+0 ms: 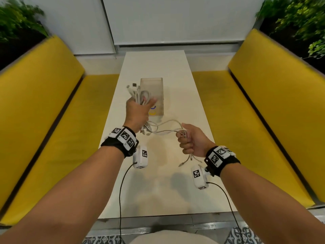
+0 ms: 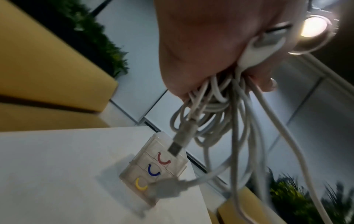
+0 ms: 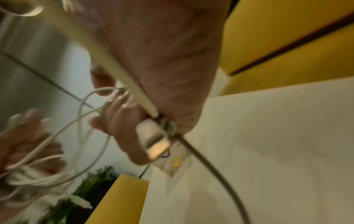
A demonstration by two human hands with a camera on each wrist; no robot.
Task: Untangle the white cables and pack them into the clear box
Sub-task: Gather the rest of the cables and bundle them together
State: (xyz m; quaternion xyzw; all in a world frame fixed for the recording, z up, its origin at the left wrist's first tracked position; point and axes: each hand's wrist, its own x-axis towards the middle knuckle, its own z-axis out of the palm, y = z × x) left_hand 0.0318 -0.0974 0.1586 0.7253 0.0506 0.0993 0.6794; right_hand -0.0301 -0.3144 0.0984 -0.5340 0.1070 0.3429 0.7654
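Right hand (image 1: 190, 140): nearest, raised above the white table (image 1: 175, 191), fist closed round several strands of the white cables (image 1: 165, 128); 3 loose plug ends hanging below the fist, clear of the tabletop. In the right wrist view, a white plug (image 3: 153, 141) protruding from under the curled fingers (image 3: 116, 112).

Black wristbands with square black-and-white markers on both wrists; white camera unit (image 1: 140, 156) under the left wrist, another (image 1: 199, 176) under the right, each trailing a thin black lead.

Strands between the hands: slack, looped, sagging in mid-air, running from the right fist up and left to the main bundle.

Left hand (image 1: 137, 111): farther and higher, gripping the main tangle of cables; connector ends sticking up above the fist, further loops and plugs dangling beneath it. In the left wrist view, fingers wrapped round many coils, 1 USB plug (image 2: 179, 144) hanging free.

Clear box (image 1: 156, 95): on the table past the left hand, partly hidden behind it, lid shut as far as visible; 3 coloured arcs on top, red, blue, yellow, in a row. No cable visible inside.

Yellow benches (image 1: 44, 106) along both sides of the table; green plants (image 1: 299, 23) behind them; pale wall panels at the far end.
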